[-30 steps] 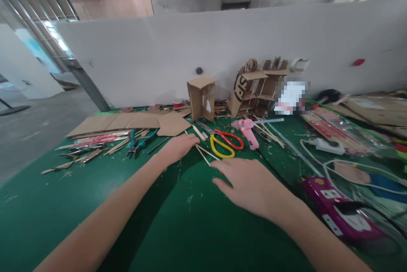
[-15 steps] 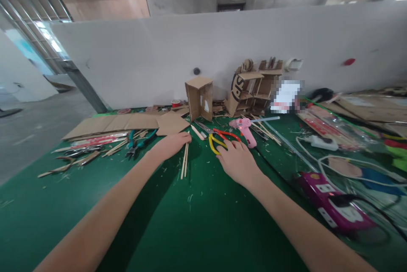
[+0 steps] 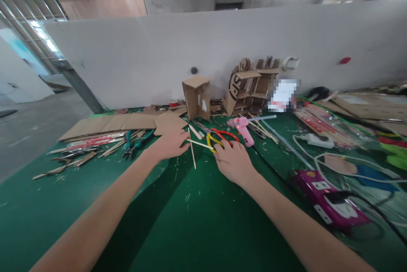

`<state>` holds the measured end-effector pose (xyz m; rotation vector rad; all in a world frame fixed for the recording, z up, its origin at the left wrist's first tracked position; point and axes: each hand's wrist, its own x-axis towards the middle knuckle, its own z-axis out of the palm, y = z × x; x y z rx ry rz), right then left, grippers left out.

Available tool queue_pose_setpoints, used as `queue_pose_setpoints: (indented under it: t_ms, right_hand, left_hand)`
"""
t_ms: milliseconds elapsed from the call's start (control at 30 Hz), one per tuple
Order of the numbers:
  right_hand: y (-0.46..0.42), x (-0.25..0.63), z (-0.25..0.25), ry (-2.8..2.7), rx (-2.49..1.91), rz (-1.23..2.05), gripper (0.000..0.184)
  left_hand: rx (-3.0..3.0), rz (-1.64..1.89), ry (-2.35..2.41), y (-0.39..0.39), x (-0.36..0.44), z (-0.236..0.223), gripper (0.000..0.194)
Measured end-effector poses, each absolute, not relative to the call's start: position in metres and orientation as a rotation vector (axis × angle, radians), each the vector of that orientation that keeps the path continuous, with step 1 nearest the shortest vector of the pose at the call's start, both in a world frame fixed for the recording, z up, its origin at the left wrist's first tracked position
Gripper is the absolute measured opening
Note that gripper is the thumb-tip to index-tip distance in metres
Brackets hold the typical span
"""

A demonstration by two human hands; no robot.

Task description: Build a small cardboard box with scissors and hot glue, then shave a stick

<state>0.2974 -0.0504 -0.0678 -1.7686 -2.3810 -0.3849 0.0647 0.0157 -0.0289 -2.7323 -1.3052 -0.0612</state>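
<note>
My left hand (image 3: pixel 170 144) is closed on a thin wooden stick (image 3: pixel 202 144); its free end points right, reaching the scissors' yellow handle. A second stick (image 3: pixel 192 155) lies on the green table at an angle just beyond my left fingertips. My right hand (image 3: pixel 237 164) has its fingers curled over the scissors (image 3: pixel 225 131), which have one yellow and one red loop; their grey blades point away to the left. How far the fingers go through the loops is hidden. A pale, short piece like a marker (image 3: pixel 194 131) lies between the hands, beside the blades.
Behind stand an open cardboard box (image 3: pixel 196 98) and a cardboard shelf model (image 3: pixel 246 87). A pink glue gun (image 3: pixel 243 127) lies right of the scissors, near a purple power strip (image 3: pixel 330 200) and cables. Teal-handled pliers (image 3: pixel 136 142), cardboard sheets (image 3: pixel 104 125) and sticks lie left.
My left hand has lowered slightly and swung one stick from pointing toward me to pointing right. The other stick has tilted on the table. My right hand stays at the scissors.
</note>
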Motion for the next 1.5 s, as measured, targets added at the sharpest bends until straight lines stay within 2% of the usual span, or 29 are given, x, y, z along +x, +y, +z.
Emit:
queue_pose_setpoints:
  t_ms: [133,200,333,433,867,1067,1133,1333,1500]
  right_hand:
    - [-0.049,0.298,-0.068,-2.372,-1.786,-0.375,0.034]
    - [-0.047,0.298,-0.069,-2.362,-1.782,-0.376,0.033]
    - [-0.045,0.299,-0.072,-2.344,-1.763,-0.395,0.032]
    - [-0.044,0.298,-0.073,-2.337,-1.762,-0.396,0.031]
    - [-0.045,0.297,-0.073,-2.297,-1.774,-0.372,0.031]
    - [-0.060,0.295,-0.043,-2.365,-1.827,-0.416,0.032]
    - [-0.069,0.299,-0.024,-2.396,-1.938,-0.335,0.031]
    - [-0.071,0.346,0.008,-2.371,-2.343,-0.146,0.028]
    - [-0.036,0.377,0.000,-2.143,-2.540,-0.008,0.032]
  left_hand:
    - [-2.699,-0.012,-1.591,0.008,0.079,-0.037,0.057]
    - [-2.643,0.018,-1.694,0.006,0.083,-0.040,0.053]
    - [-2.579,0.071,-1.763,0.010,0.079,-0.037,0.032]
    - [-2.507,0.123,-1.833,0.016,0.069,-0.034,0.027]
    - [-2.255,0.094,-2.049,0.039,0.020,-0.018,0.041]
    - [-2.498,0.003,-1.942,0.031,0.025,-0.005,0.046]
    - [-2.623,-0.073,-1.879,0.024,0.032,0.002,0.049]
    - [-2.553,-0.926,-1.700,0.010,0.054,0.014,0.029]
    - [-2.530,-1.091,-1.365,0.004,0.069,0.012,0.021]
